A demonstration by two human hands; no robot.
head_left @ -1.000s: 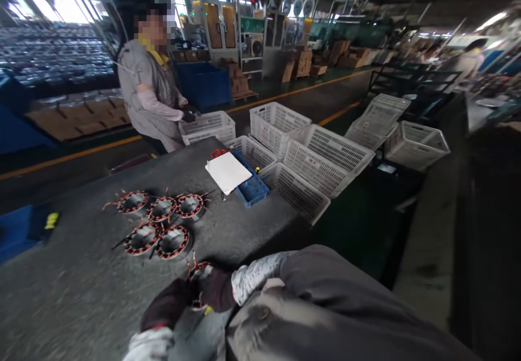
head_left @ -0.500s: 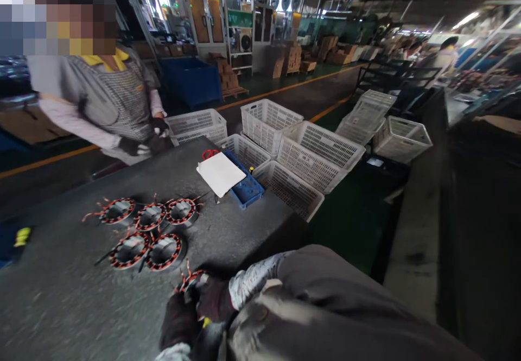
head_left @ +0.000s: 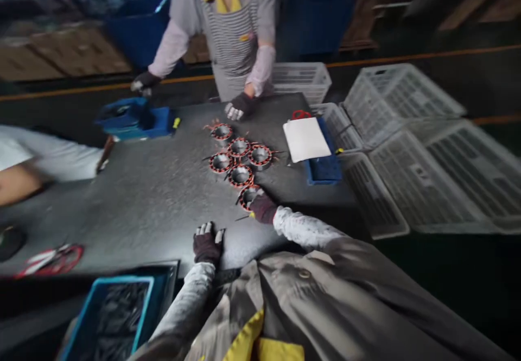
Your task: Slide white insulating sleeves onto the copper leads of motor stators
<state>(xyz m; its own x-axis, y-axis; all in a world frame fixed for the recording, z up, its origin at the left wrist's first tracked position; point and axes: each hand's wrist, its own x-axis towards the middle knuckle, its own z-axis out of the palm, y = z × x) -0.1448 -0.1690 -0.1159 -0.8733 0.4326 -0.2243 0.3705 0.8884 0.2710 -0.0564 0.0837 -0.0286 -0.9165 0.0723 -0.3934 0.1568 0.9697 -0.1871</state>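
My right hand (head_left: 264, 207), in a dark glove with pale fingertips, grips the near side of a motor stator (head_left: 245, 198), a metal ring with red-and-black windings. A yellow spot shows beneath that hand. On the table's near edge my left hand (head_left: 207, 245) lies flat, fingers spread, holding nothing. Just beyond the gripped ring several more stators stand close together, among them one stator (head_left: 240, 176) right behind it and another stator (head_left: 260, 156) farther right. Loose lead wires stick out from them.
A white sheet (head_left: 306, 139) covers part of a blue tray (head_left: 323, 172), near red-handled scissors (head_left: 301, 114). White crates (head_left: 376, 198) stand off the right edge. A blue bin (head_left: 91, 317) sits lower left. A co-worker stands opposite; another person's arm (head_left: 65, 152) reaches in from the left.
My hands have separated: the right has set the stator beside the others, the left has moved onto the table edge. My view has turned left and down. The co-worker's hands have spread apart.
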